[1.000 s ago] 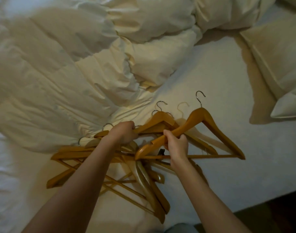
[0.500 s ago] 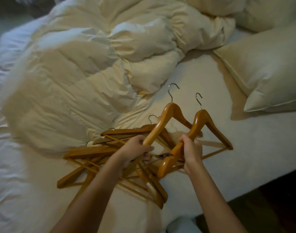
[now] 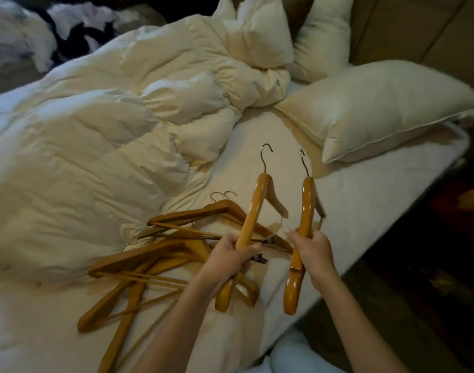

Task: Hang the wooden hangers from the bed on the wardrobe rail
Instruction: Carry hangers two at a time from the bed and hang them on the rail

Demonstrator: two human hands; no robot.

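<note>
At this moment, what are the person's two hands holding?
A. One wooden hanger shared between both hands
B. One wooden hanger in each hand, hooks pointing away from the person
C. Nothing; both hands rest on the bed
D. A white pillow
B: the left hand grips one orange-brown wooden hanger and the right hand grips another wooden hanger, metal hooks pointing away toward the pillows.

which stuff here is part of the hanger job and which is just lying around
Part of the job:
- hanger in left hand, left hand
- hanger in right hand, right hand
- pile of hangers on the bed sheet

Just lying about:
- duvet
- big pillow
- small pillow
</note>
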